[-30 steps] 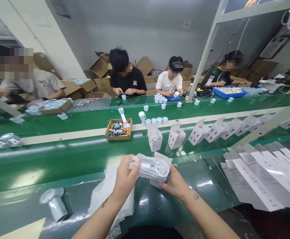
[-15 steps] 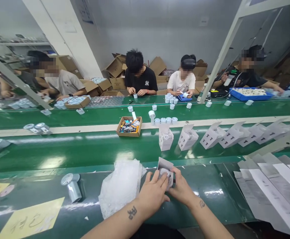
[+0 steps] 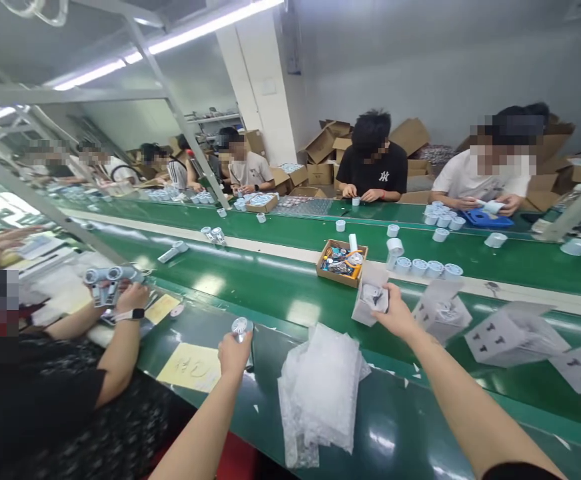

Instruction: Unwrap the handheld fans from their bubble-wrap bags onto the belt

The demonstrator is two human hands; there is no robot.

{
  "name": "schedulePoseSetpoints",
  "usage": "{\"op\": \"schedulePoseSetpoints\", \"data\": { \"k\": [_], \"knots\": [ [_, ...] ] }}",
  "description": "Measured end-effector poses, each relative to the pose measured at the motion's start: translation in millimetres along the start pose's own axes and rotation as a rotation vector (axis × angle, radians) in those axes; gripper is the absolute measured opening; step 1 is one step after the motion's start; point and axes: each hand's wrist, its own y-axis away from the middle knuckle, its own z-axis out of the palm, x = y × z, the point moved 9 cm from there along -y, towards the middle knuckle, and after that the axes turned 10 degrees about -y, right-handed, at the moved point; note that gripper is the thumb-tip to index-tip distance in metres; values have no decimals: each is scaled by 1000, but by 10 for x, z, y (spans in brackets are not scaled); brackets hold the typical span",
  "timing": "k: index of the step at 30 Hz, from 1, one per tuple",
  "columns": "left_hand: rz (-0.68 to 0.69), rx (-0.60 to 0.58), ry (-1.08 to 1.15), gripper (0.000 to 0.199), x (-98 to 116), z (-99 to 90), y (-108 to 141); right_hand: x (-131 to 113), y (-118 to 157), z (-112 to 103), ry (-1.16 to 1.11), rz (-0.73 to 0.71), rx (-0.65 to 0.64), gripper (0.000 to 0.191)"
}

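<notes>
Clasping a silver fitting [image 3: 240,326] at the dark surface [image 3: 262,427] with my left grip [image 3: 233,353], I hold an open white box [image 3: 363,308] by its side with my right grip [image 3: 396,313] at the green belt [image 3: 265,287]; bubble bags [image 3: 323,390] lie between.

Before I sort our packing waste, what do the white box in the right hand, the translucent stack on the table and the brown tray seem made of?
White box: probably thin matte card, judging by its raised flap.
Translucent stack: likely plastic bubble wrap, given its glossy, pebbled sheets.
Brown tray: probably dull cardboard, from its plain walls.
</notes>
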Motion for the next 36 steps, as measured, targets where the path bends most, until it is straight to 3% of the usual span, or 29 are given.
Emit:
{"op": "schedulePoseSetpoints", "data": {
  "k": [3, 7, 9, 11, 13, 15, 17, 18, 21, 22, 24, 27, 33, 36],
  "knots": [
    [-160, -92, -3, 40, -428, 193, -304, 46, -287, 192, -47, -2, -21, 72],
    [-159, -232, 138, 21, -525, 452, -294, 38, -168, 116, -112, -17, 71, 75],
    [-117, -285, 275, 30, -393, 536, -120, 48, 115, 80, -255, 39, 194, 68],
    [-47, -355, 447, 40, -136, 625, 210, 79, 488, 217, -448, 156, 290, 55],
    [40, -500, 632, 48, 210, 753, 689, 48, 826, 609, -598, 289, 199, 51],
    [154, -761, 750, 51, 578, 904, 1253, 3, 1127, 1114, -878, 488, -5, 53],
    [391, -961, 683, 51, 869, 940, 1710, -13, 1373, 1365, -1167, 677, -48, 54],
    [581, -967, 571, 49, 970, 896, 1841, 15, 1457, 1348, -1259, 731, 11, 53],
    [1240, -695, 16, 43, 1090, 731, 1980, 207, 1668, 937, -1290, 767, 265, 45],
    [1399, -600, -203, 35, 1059, 745, 1973, 268, 1752, 786, -1273, 776, 304, 44],
    [1573, -527, -556, 15, 962, 856, 1900, 364, 1955, 560, -1237, 821, 320, 43],
    [1552, -543, -650, 22, 1010, 936, 1789, 369, 2259, 467, -1240, 854, 244, 42],
    [1123, -680, -118, 14, 1456, 641, 1710, 13, 2550, 751, -1432, 743, -5, 44],
    [1006, -843, 166, 12, 1617, 358, 1672, 20, 2554, 658, -1498, 717, 7, 40]
  ]
}}
